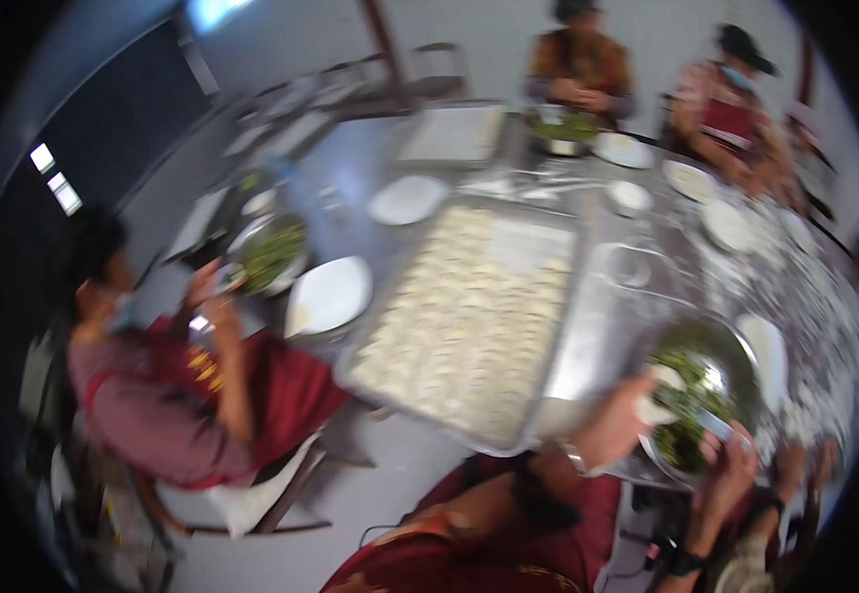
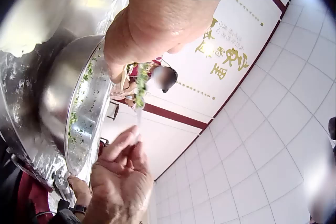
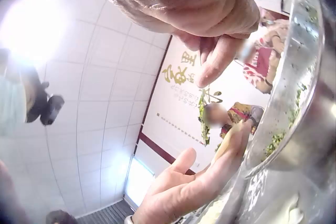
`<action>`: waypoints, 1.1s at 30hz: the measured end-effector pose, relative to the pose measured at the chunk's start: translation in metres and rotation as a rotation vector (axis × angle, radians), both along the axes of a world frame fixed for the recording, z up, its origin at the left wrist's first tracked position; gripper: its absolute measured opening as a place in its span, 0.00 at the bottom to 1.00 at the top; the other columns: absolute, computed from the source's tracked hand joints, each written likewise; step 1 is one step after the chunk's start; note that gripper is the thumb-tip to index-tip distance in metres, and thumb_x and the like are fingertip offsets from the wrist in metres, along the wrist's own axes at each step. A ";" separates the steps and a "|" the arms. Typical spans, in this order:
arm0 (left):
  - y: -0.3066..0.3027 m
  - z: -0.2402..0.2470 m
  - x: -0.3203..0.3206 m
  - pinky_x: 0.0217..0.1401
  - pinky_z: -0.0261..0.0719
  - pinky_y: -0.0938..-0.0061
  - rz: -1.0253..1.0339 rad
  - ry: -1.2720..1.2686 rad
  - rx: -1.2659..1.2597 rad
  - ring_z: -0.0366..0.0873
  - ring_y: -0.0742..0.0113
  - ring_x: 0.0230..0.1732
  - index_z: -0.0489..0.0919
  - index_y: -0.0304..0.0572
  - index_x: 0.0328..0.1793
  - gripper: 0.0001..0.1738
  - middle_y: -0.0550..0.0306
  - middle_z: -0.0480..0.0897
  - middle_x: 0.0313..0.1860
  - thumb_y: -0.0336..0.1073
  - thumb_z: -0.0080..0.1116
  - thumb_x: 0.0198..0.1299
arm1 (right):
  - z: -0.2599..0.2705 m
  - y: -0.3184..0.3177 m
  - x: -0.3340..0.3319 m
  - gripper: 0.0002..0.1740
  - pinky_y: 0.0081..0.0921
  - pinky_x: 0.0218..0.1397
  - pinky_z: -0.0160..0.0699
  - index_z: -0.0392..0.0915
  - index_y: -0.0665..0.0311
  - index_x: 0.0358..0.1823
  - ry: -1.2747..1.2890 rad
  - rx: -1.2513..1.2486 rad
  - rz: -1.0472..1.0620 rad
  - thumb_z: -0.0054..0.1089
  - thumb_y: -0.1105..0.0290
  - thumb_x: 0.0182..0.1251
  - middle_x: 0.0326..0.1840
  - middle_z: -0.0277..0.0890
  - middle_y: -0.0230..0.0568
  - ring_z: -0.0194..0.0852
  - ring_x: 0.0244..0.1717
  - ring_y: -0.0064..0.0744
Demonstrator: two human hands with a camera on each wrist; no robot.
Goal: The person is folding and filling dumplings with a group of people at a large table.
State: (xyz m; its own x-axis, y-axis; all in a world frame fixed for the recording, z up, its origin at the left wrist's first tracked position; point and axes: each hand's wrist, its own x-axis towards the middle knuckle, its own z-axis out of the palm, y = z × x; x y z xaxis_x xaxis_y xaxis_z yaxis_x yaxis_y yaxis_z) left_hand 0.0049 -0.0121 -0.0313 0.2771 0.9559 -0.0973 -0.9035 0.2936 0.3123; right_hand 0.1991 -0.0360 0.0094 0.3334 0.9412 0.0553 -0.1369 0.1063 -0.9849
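In the head view my left hand (image 1: 615,420) is over the near side of a steel bowl (image 1: 734,361), carrying a pale round dough wrapper (image 1: 656,408). The right wrist view shows that hand (image 3: 191,192) palm up, thumb raised off the fairly straight fingers, the wrapper (image 3: 231,136) along them. My right hand (image 1: 733,472) pinches a thin pale spatula (image 1: 715,425). A lump of chopped green filling (image 2: 142,85) clings to its end in the left wrist view, close to the left hand (image 2: 152,29). More greens (image 1: 681,445) lie in the bowl.
A large tray (image 1: 538,410) of dumplings in rows stands left of the bowl. White plates (image 1: 330,295) and a floured area (image 1: 815,306) share the metal table. A seated person (image 1: 167,395) works at left beside another bowl (image 1: 296,272); more people sit across the table.
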 end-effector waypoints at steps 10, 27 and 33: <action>-0.012 0.003 -0.009 0.57 0.77 0.73 0.107 0.067 0.101 0.79 0.70 0.52 0.75 0.39 0.58 0.19 0.57 0.80 0.50 0.46 0.45 0.76 | -0.055 0.065 0.083 0.21 0.19 0.37 0.79 0.76 0.69 0.54 -0.120 -0.028 0.080 0.58 0.58 0.72 0.42 0.81 0.41 0.81 0.38 0.29; -0.022 0.022 -0.024 0.78 0.59 0.55 0.038 0.236 -0.042 0.67 0.51 0.71 0.65 0.26 0.68 0.27 0.42 0.72 0.68 0.45 0.38 0.78 | -0.044 0.086 0.021 0.09 0.25 0.29 0.89 0.76 0.79 0.41 -0.056 -0.323 0.080 0.52 0.77 0.72 0.31 0.81 0.50 0.86 0.29 0.37; -0.022 0.019 -0.025 0.78 0.59 0.55 0.028 0.220 -0.038 0.67 0.50 0.70 0.65 0.26 0.68 0.26 0.42 0.72 0.67 0.45 0.37 0.78 | -0.026 0.072 0.020 0.09 0.28 0.36 0.93 0.73 0.81 0.46 0.156 -0.343 0.052 0.47 0.81 0.71 0.37 0.80 0.57 0.87 0.34 0.45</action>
